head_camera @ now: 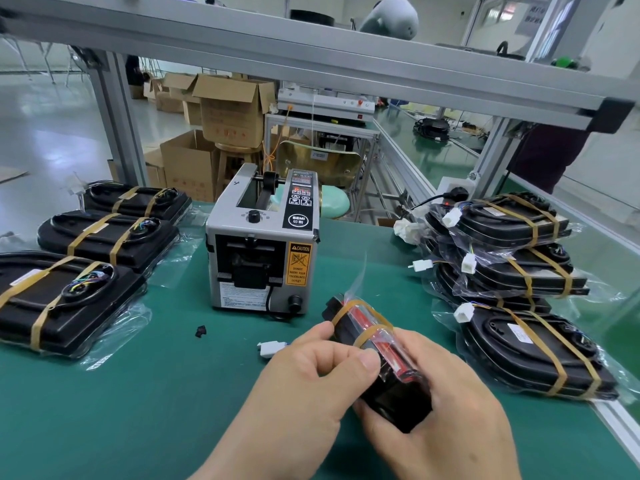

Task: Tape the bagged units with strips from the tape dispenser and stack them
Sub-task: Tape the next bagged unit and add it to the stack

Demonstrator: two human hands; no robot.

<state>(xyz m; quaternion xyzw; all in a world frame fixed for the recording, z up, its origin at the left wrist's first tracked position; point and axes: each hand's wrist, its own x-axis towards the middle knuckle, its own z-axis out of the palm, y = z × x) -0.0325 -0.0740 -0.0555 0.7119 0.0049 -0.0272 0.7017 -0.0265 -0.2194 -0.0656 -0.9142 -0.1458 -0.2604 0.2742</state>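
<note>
- One tape dispenser point(263, 258) on the desk point(138, 410).
- Three bagged units on the left point(104, 237), each with two tan strips.
- One bagged unit in the hands point(398, 396), with two tan strips round it.
- A pile of bagged units on the right point(533, 271): four can be made out, the full count unclear.
- Two hands: left hand point(311, 386), right hand point(446, 407).
- One loose white connector point(270, 348).
- One small black piece point(200, 330).

The location is a factory packing station. An automatic tape dispenser point(261, 244) with a caution label stands on a green bench mat point(138, 410) under an aluminium extrusion frame point(311, 60). Batches of identical bagged units point(107, 237) lie left and right of the dispenser; open cardboard cartons point(230, 109) and a further bench line point(426, 154) stand behind it.
</note>
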